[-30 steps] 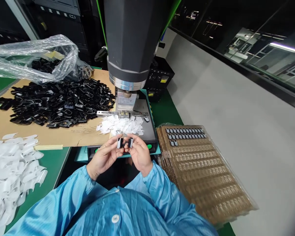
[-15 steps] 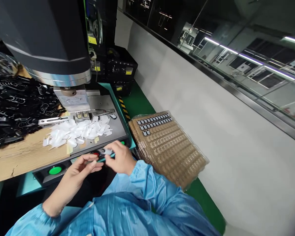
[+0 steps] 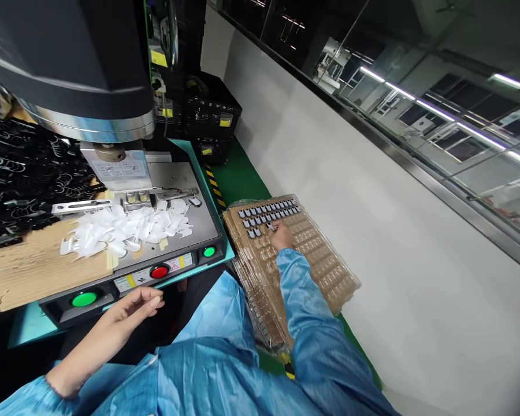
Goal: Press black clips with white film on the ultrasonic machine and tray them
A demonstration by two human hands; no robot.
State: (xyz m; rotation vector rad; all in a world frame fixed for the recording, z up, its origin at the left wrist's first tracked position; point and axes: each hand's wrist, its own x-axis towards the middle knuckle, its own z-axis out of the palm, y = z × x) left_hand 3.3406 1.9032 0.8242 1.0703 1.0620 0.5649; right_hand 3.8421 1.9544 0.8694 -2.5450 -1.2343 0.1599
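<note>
Head view: right hand (image 3: 281, 236), having left the other, is pinching a small part (image 3: 269, 227) into the tray (image 3: 329, 271); left hand (image 3: 134, 306) is hanging loosely curled, empty.

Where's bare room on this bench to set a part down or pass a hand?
Free: the tray's empty pockets below the right hand; the green mat between press plate and tray. Crowded: white pieces cover the plate's middle, black parts the cardboard. Left hand hovers by the buttons.
</note>
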